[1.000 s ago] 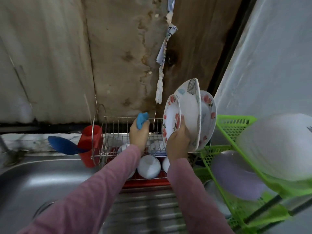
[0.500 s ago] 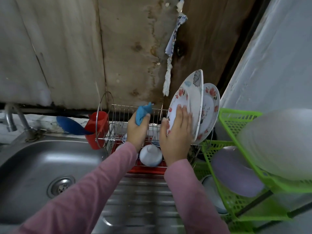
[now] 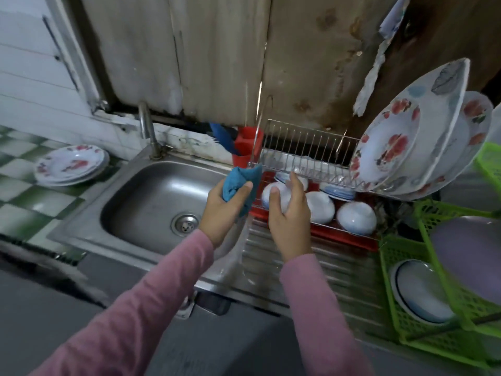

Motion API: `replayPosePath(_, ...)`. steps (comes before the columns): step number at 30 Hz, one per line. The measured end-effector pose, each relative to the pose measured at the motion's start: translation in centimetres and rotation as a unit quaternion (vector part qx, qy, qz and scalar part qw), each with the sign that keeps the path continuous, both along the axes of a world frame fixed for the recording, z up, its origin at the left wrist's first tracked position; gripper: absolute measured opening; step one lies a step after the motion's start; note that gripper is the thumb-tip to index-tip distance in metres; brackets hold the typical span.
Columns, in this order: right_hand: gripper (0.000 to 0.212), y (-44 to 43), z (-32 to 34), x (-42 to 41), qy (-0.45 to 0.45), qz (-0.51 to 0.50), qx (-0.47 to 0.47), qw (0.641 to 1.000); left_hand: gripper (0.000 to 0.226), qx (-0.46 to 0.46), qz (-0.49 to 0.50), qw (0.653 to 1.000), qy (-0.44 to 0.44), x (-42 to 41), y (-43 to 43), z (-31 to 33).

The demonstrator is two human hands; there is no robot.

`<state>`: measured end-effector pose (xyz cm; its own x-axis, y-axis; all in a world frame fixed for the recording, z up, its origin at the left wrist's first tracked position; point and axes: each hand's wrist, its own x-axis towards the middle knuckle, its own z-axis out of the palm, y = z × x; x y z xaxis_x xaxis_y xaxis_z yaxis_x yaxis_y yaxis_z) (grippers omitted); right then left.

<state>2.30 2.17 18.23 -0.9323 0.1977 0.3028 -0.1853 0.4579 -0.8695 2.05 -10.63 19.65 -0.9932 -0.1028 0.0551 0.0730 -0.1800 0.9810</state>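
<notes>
Fingers of the left hand gripped a bunched blue cloth at frame centre, over the sink's right rim. At lower right, a green basket held a blue-rimmed bowl. The wire rack carried flowered plates upright above overturned white bowls. The right hand hovered, loosely curled, before the leftmost bowl; whether they touched could not be told. A red cup stood behind the cloth, and stacked plates lay on the worktop at the left.

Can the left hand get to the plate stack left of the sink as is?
Likely yes. Only the open sink lies between the left hand and the plate stack; the tap stands behind that path. But the hand grips a blue cloth, so grasping may be awkward.
</notes>
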Motion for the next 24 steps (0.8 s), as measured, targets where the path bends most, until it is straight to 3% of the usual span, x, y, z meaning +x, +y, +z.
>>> replayPosePath(3, 0.049, -4.5, -1.5, 1.6, -0.032, 0.034, -0.007, 0.999, 0.006, -0.048, 0.041, 0.997, -0.036, 2.0, -5.0, -1.7)
replayPosePath(6, 0.045, -10.3, -3.3, 3.5, -0.056, 0.073, 0.040, 0.995, 0.021, -0.062, 0.044, 0.994, -0.073, 4.8, -11.1, -3.1)
replayPosePath(10, 0.043, -18.4, -5.1, 5.9, -0.094, 0.132, 0.048, 0.986, 0.005, -0.060, 0.089, 0.990, -0.091, 8.0, -19.5, -4.9)
replayPosePath(15, 0.047, -27.3, -6.7, 6.5, -0.153, 0.189, 0.021, 0.970, 0.003, -0.082, 0.181, 0.973, -0.116, 10.0, -29.1, -6.8)
replayPosePath(24, 0.043, -39.3, -7.2, 2.8, -0.183, 0.246, 0.027, 0.952, 0.010, -0.030, 0.268, 0.955, -0.120, 8.7, -41.1, -7.7)
